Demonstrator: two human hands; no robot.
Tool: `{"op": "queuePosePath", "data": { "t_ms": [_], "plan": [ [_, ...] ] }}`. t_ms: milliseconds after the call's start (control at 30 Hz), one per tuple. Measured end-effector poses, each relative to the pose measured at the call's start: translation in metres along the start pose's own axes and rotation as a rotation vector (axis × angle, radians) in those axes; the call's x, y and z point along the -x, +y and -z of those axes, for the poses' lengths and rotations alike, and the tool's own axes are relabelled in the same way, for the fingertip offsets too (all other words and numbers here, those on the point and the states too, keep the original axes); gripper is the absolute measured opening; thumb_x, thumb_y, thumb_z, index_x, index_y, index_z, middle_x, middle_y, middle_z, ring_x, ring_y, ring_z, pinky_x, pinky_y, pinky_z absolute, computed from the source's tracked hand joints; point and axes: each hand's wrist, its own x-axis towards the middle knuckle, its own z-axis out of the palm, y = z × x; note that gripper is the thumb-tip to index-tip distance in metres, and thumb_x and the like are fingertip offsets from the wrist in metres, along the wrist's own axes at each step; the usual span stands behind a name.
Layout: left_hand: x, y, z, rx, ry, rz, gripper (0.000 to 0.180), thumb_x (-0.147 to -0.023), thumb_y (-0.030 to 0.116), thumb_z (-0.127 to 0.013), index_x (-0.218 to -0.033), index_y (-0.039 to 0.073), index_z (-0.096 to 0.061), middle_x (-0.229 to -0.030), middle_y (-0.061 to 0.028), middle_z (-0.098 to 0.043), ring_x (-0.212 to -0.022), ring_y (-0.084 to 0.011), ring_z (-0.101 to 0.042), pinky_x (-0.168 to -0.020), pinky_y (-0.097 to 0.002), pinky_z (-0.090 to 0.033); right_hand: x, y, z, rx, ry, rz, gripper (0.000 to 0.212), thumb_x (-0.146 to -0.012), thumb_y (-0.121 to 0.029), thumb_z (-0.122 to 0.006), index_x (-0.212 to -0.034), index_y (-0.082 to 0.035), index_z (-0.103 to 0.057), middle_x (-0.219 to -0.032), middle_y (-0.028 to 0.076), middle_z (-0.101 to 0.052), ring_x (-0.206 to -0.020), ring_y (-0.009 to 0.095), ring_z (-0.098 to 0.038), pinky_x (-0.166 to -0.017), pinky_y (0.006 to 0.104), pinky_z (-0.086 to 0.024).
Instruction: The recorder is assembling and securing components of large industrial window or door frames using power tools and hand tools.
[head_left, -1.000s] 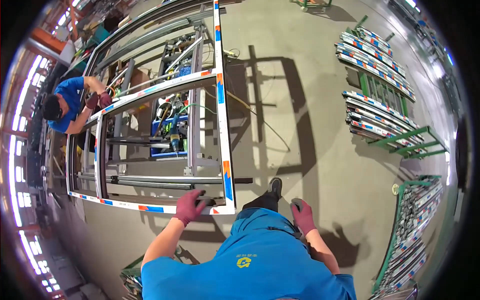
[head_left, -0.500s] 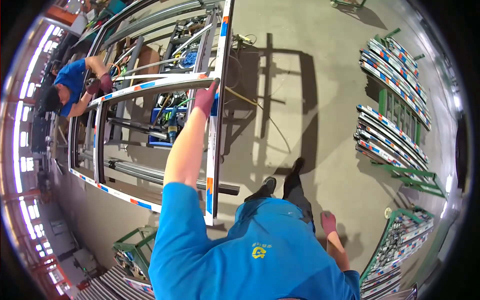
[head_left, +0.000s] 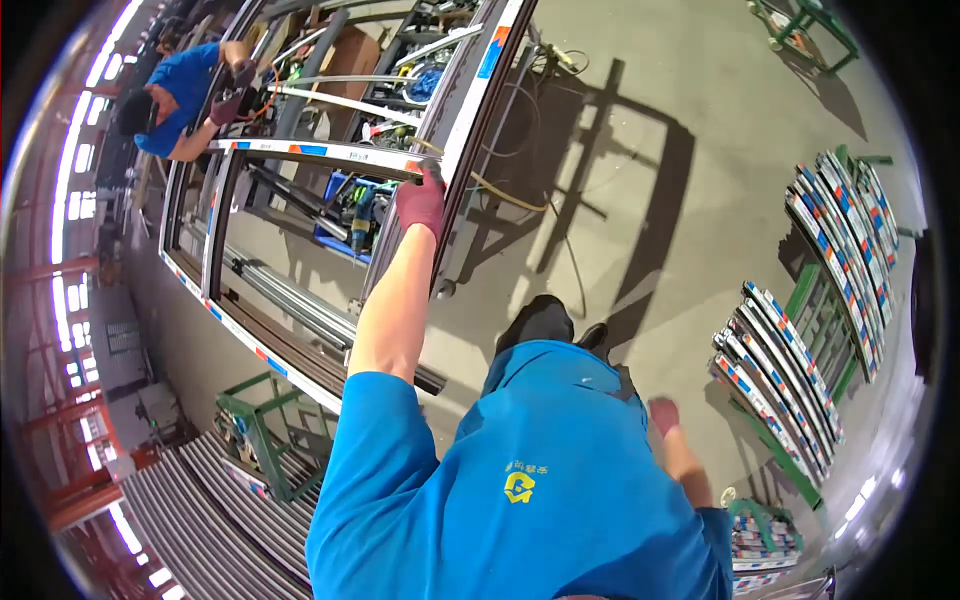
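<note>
My left hand, in a dark red work glove, is closed on a large metal window frame where a crossbar meets its long side bar. White film with blue and orange patches covers the frame's faces. My left arm reaches forward to it, and the frame extends away to the left. My right hand, gloved alike, hangs low at my right side, away from the frame. Its fingers are too small and turned away to read. Below the frame, a blue bin holds a teal power tool.
At far left a co-worker in blue bends over the frame, gloved hands near an orange hose. Green racks of film-wrapped profiles stand to the right. A green stand and long grey profiles lie behind left. A cable trails across the floor.
My body and view have turned left, and the frame now slants across the picture. My left hand stays at the frame's corner. My feet have shifted. The co-worker's hands remain near the frame.
</note>
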Motion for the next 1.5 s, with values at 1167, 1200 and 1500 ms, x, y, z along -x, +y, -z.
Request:
{"op": "queuePosePath", "data": {
  "t_ms": [1167, 1200, 1500],
  "plan": [
    [0.011, 0.031, 0.049, 0.202, -0.258, 0.22, 0.038, -0.073, 0.032, -0.092, -0.094, 0.01, -0.069, -0.091, -0.0155, -0.068, -0.086, -0.0407, -0.065, -0.074, -0.0482, -0.051, -0.672, -0.607, 0.778, 0.132, -0.141, 0.934, 0.051, -0.097, -0.048, -0.065, -0.126, -0.006, -0.07, -0.117, 0.023, -0.074, -0.11, 0.041, -0.071, -0.097, 0.0492, -0.054],
    [0.003, 0.035, 0.053, 0.196, -0.343, 0.287, 0.04, -0.07, 0.031, -0.093, -0.092, 0.009, -0.068, -0.09, -0.0159, -0.068, -0.086, -0.0411, -0.065, -0.073, -0.0485, -0.051, -0.695, -0.619, 0.755, 0.134, -0.127, 0.959, 0.054, -0.097, -0.049, -0.064, -0.127, -0.005, -0.07, -0.118, 0.025, -0.074, -0.111, 0.042, -0.07, -0.098, 0.0486, -0.054],
    [0.021, 0.024, 0.045, 0.218, -0.298, 0.318, 0.074, -0.057, 0.035, -0.094, -0.121, 0.007, -0.066, -0.098, -0.016, -0.07, -0.09, -0.0444, -0.066, -0.078, -0.0513, -0.054, -0.778, -0.745, 0.603, 0.146, -0.309, 0.566, 0.062, -0.097, -0.04, -0.058, -0.148, -0.005, -0.055, -0.14, 0.025, -0.066, -0.131, 0.042, -0.062, -0.112, 0.0462, -0.049]
  ]
}}
